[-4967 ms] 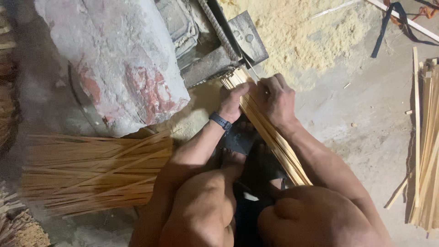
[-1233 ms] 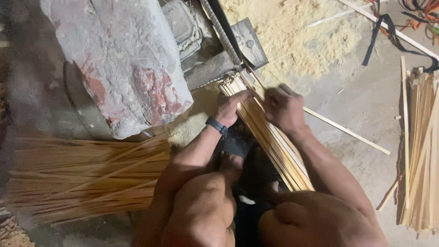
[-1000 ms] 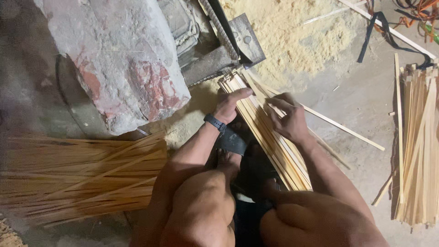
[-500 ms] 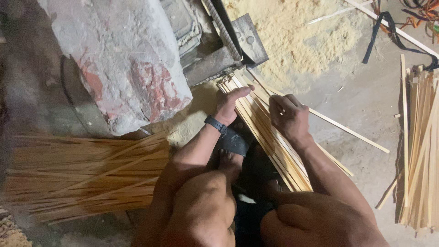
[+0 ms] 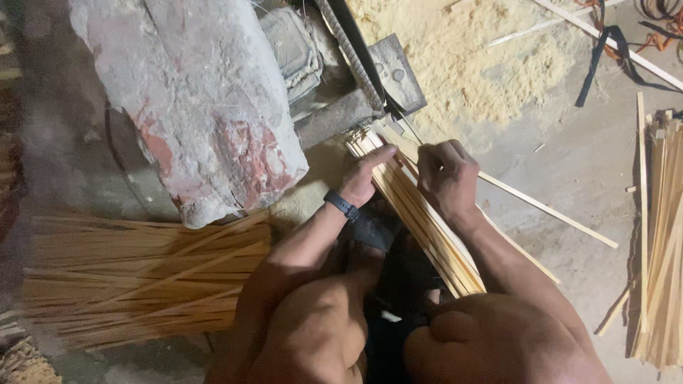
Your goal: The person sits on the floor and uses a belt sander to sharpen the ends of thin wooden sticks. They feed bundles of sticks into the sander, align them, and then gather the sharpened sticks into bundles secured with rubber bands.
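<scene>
On the floor, in front of your knees:

- Bundle of bamboo strips: lies slanted between your hands, its far end touching the metal machine.
- Left hand: fingers stretched flat on the bundle's far end, holding nothing. Keep that palm pressing the strips level.
- Right hand: curled over the bundle's right edge, gripping strips. Keep the ends even as you guide them.
- Loose strip: just right of the bundle.
- Thin sticks: piled left, by the stone block.
- Sawdust: heaped beyond.
- Strip stack: far right.
</scene>
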`<state>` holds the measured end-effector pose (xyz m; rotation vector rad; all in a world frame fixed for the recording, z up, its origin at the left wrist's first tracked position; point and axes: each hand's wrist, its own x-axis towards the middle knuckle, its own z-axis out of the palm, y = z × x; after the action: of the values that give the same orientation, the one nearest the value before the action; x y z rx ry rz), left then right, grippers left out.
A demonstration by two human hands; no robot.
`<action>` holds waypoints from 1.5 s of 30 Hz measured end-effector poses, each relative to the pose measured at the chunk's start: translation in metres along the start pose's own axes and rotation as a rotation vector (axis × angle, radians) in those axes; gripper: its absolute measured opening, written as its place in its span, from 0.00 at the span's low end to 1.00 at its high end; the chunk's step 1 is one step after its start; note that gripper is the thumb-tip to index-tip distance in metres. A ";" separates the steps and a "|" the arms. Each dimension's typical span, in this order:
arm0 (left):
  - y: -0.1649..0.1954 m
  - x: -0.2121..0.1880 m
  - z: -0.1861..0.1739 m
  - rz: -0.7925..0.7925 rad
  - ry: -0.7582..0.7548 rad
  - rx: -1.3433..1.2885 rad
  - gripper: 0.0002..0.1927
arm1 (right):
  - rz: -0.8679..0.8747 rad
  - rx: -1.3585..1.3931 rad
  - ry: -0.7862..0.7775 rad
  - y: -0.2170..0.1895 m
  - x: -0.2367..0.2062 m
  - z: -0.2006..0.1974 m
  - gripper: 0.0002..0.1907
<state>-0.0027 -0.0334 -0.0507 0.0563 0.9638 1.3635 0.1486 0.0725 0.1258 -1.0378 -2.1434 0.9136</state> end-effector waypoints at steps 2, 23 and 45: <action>-0.001 0.005 0.003 0.039 -0.008 0.014 0.21 | -0.062 0.029 -0.002 0.004 0.015 0.011 0.01; 0.016 0.009 0.028 0.138 -0.059 0.021 0.16 | -0.069 -0.181 -0.038 -0.001 -0.001 -0.005 0.07; 0.058 -0.023 0.058 -0.014 -0.149 0.063 0.23 | 0.276 0.178 -0.316 0.015 -0.021 -0.031 0.08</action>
<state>-0.0107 -0.0088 0.0304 0.1962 0.8795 1.2975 0.1889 0.0723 0.1286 -1.1804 -2.1468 1.4561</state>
